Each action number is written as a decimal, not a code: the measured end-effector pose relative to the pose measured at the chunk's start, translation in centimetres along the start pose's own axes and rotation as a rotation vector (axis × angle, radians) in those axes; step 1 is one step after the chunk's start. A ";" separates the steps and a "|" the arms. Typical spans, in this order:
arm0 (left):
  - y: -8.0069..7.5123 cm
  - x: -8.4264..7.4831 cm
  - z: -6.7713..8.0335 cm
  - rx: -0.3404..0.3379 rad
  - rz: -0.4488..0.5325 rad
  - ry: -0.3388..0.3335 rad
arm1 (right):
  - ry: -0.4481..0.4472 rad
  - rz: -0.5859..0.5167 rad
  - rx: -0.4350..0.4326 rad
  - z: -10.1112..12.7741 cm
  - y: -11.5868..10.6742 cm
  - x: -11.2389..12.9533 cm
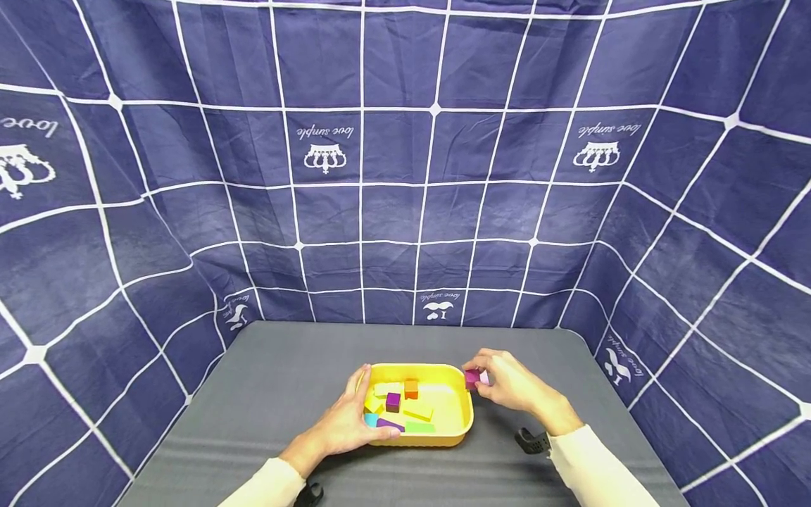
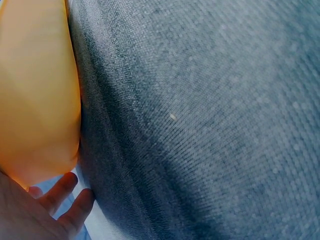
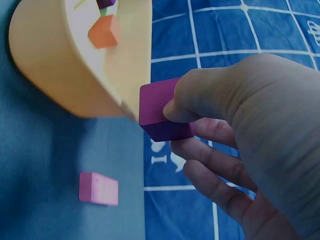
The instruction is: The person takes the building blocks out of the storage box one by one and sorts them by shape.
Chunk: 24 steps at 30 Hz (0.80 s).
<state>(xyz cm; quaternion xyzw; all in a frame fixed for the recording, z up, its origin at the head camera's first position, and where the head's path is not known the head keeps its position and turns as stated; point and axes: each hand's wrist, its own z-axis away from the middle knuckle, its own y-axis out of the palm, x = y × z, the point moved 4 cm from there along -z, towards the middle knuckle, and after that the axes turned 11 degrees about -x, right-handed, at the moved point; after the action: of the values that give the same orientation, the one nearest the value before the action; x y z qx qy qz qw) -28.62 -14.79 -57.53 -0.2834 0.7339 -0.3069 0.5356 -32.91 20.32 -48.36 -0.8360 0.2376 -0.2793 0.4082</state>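
Pinching a purple block between thumb and fingers, the right hand holds it in the air just beside the far right corner of a yellow tray on a grey table. The left hand grips the tray's near left rim, thumb over the edge and fingers along the outer wall, steadying it. Inside the tray lie an orange block, a second purple block and several yellow, green and blue pieces. A pink block sits on the table below the raised hand, close to the tray's corner; the head view shows it only as a sliver behind the fingers, so whether it touches the tray is hard to tell. A blue checked cloth forms the backdrop. The held block hangs outside the rim, so a loosened pinch could drop it onto the table or the pink block, and a bump against the corner might jolt the tray.
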 end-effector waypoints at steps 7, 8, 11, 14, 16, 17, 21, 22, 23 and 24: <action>-0.1 -0.1 0.0 -0.001 -0.006 -0.005 | -0.001 0.002 -0.038 1.5 -0.4 -1.3; -0.1 -0.1 0.0 -0.001 -0.005 -0.008 | -0.001 -0.004 -0.043 1.7 -0.5 -1.4; -0.1 -0.2 0.1 -0.001 -0.005 -0.015 | 0.020 -0.024 -0.034 2.4 -0.3 -2.0; -0.1 -0.2 0.2 -0.002 -0.003 -0.012 | 0.058 -0.042 -0.006 3.1 0.2 -2.4; -0.1 -0.2 0.3 -0.003 -0.002 -0.007 | 0.083 -0.052 0.018 3.7 0.7 -2.7; -0.1 -0.1 0.2 -0.001 -0.002 -0.005 | 0.092 -0.058 0.029 3.9 0.9 -2.8; -0.1 -0.1 0.2 0.001 0.001 0.000 | 0.101 -0.080 0.063 4.8 1.7 -3.0; -0.1 -0.1 0.2 0.002 0.000 0.000 | 0.101 -0.090 0.069 5.0 1.8 -3.0; -0.1 -0.1 0.2 0.002 0.000 -0.001 | 0.101 -0.097 0.075 5.1 2.0 -3.1; -0.1 -0.1 0.2 0.001 -0.001 0.000 | 0.101 -0.106 0.079 5.3 2.1 -3.1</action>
<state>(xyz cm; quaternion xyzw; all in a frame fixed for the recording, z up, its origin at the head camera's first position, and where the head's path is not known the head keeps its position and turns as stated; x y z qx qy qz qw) -28.36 -14.82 -57.47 -0.2835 0.7335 -0.3078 0.5356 -32.07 24.00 -53.59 -0.8153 0.2023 -0.3516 0.4131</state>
